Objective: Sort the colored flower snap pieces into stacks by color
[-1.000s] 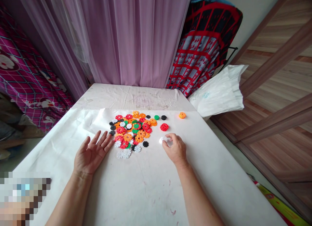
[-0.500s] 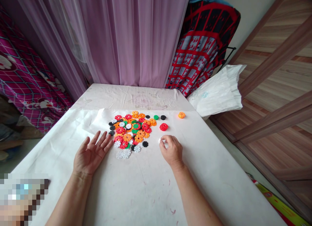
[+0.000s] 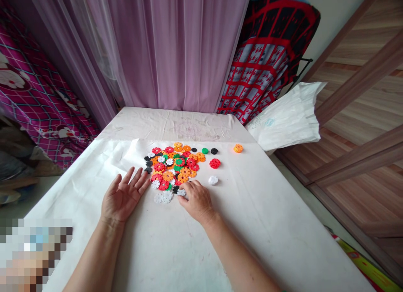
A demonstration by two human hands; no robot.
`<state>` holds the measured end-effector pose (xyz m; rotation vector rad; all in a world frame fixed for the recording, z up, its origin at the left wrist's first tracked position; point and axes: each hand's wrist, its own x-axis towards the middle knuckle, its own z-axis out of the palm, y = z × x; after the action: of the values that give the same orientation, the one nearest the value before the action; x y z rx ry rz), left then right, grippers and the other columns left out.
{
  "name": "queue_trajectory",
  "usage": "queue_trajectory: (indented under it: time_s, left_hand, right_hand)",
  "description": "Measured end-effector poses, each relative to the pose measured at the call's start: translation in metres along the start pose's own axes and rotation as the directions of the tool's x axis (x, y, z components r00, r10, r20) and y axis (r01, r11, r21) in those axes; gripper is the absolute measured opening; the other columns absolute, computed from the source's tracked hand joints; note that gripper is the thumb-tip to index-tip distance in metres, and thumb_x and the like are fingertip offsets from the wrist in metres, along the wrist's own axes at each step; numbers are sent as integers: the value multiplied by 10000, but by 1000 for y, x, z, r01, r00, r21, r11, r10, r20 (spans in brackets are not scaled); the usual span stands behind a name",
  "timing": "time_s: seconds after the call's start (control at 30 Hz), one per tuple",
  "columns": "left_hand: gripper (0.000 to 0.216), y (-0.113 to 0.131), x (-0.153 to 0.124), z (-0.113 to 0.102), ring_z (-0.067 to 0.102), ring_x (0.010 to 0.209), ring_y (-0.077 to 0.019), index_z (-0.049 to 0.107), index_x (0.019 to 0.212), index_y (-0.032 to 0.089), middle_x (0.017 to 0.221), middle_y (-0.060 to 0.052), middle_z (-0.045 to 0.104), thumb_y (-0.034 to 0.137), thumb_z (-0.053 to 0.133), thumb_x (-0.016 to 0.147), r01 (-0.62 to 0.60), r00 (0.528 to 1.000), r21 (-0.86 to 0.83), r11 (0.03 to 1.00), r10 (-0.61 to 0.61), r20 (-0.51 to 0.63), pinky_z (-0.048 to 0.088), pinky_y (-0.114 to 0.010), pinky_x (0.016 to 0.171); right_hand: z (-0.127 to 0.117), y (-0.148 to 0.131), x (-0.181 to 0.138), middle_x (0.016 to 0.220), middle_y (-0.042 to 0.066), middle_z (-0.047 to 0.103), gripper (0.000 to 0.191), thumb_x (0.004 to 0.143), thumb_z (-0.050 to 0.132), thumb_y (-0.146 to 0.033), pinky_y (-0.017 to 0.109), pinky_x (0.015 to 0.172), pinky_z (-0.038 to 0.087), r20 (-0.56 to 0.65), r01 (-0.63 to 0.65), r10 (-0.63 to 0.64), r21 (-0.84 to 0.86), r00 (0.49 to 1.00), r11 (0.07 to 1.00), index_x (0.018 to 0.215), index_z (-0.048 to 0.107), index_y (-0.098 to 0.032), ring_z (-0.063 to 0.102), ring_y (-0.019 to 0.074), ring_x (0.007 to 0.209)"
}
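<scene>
A pile of flat flower-shaped plastic discs (image 3: 176,168) in red, orange, green, white and black lies mid-table. My left hand (image 3: 124,197) rests just left of the pile, fingers spread, holding nothing. My right hand (image 3: 195,197) is at the pile's near edge, fingertips pinching a white disc (image 3: 181,192). To the right of the pile lie small separate stacks: a white stack (image 3: 213,180), a red stack (image 3: 215,163) and an orange stack (image 3: 238,148).
The table (image 3: 176,241) is covered with a white cloth. A white plastic bag (image 3: 288,118) lies at its far right corner. Purple curtains (image 3: 170,48) hang behind, with a red patterned blanket (image 3: 267,57) on the right and a pink one (image 3: 34,90) on the left.
My right hand let go of the white stack at the right and moved left to the near edge of the pile. My left hand stayed put.
</scene>
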<state>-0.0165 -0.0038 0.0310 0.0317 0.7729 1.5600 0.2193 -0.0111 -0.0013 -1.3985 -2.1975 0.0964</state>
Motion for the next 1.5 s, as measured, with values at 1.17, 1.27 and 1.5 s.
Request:
queue_trajectory:
  time_s: [1.17, 1.27, 1.5]
  left_hand:
    - [423, -1, -1, 0, 588, 1320, -363, 638, 1299, 147, 1358, -206, 651, 309, 589, 910, -2, 1000, 0, 1000, 2, 0, 573, -557, 993]
    - [395, 0, 0, -1, 602, 1302, -363, 656, 1266, 147, 1327, -206, 668, 310, 586, 913, -3, 1000, -2, 1000, 3, 3, 583, -556, 978]
    - [389, 0, 2, -2, 615, 1284, -356, 655, 1260, 152, 1291, -200, 680, 315, 588, 914, 10, 1000, -19, 1000, -10, -3, 598, -550, 950]
  right_hand:
    - [-19, 20, -7, 875, 15, 756, 159, 888, 581, -127, 291, 810, 500, -186, 43, -24, 96, 982, 994, 879, 686, -247, 670, 180, 841]
    - [-4, -15, 1, 900, 3, 759, 92, 865, 662, -159, 286, 820, 491, -28, 78, -75, 129, 997, 989, 891, 681, -245, 666, 182, 878]
    - [6, -39, 9, 911, 51, 733, 129, 831, 745, -255, 320, 770, 475, 136, -64, 64, -6, 989, 998, 932, 678, -213, 633, 237, 937]
